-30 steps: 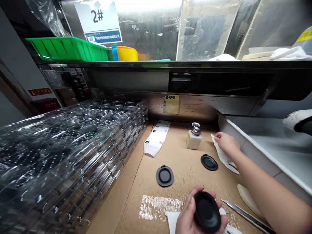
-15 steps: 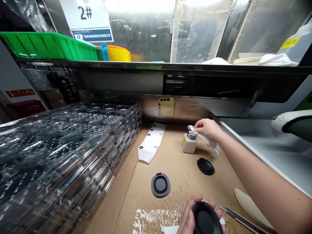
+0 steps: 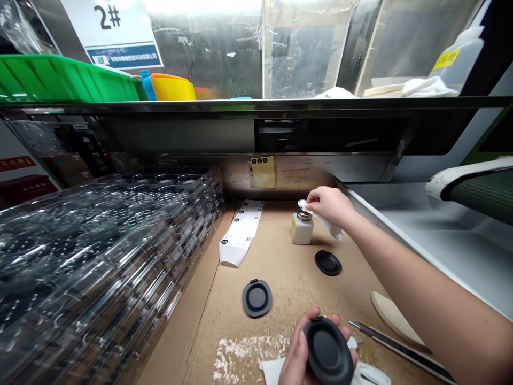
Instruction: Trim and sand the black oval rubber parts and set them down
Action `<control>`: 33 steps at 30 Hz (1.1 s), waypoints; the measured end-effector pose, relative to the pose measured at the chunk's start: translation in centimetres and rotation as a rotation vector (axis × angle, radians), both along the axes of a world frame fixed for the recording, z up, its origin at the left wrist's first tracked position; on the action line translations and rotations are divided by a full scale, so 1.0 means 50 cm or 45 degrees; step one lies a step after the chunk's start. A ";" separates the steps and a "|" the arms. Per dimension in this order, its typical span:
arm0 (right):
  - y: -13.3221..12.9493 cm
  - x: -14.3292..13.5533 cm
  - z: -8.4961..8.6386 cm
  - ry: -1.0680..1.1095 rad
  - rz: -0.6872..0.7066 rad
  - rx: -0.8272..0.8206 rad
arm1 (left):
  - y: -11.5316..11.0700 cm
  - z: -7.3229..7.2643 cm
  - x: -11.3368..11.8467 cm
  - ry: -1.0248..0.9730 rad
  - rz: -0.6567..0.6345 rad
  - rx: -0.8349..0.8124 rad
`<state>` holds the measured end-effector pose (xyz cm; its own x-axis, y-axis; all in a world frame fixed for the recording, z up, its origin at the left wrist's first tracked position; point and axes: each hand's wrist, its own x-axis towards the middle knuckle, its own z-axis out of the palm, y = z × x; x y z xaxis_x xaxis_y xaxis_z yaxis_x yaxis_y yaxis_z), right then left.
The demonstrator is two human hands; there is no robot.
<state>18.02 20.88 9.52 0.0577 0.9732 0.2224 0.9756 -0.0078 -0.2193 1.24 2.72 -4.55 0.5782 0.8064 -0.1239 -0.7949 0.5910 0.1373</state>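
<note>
At the bottom, my left hand point(image 3: 295, 357) is wrapped round a black oval lid point(image 3: 328, 350). My right hand point(image 3: 326, 206) pinches a white cloth point(image 3: 329, 226) at the metal top of a small white bottle point(image 3: 302, 230), and the cloth hangs down beside the bottle. On the cardboard sheet point(image 3: 286, 267) lie two more black lids, one at the centre point(image 3: 257, 298) and one point(image 3: 328, 262) in front of the bottle. A strip of white labels point(image 3: 240, 230) lies to the left of the bottle.
Stacked clear plastic trays point(image 3: 160, 230) fill the left side. At lower right lie a thin metal-tipped tool point(image 3: 401, 350) and a beige curved piece point(image 3: 395, 318). A shelf edge point(image 3: 256, 108) crosses above, carrying a green bin point(image 3: 68, 80), a yellow container point(image 3: 173, 87) and a plastic bottle point(image 3: 460, 59).
The whole view has shifted, so things appear further left. The cloth in my right hand now sits lower against the bottle's top. My left hand still holds the lid.
</note>
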 end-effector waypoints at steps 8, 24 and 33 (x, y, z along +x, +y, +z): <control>-0.275 -0.045 -0.042 0.101 0.374 -0.031 | -0.012 0.024 0.002 0.025 0.012 -0.057; -0.355 -0.048 -0.133 -0.210 0.619 0.468 | -0.027 0.055 0.010 0.194 0.136 -0.103; -0.390 0.051 -0.119 0.126 0.182 0.389 | -0.027 0.045 0.003 0.130 0.046 0.027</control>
<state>20.58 1.38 3.59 -0.0386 0.8623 0.5048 0.9360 0.2082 -0.2839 1.39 1.34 -2.31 0.5339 0.8296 -0.1634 -0.7969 0.5583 0.2308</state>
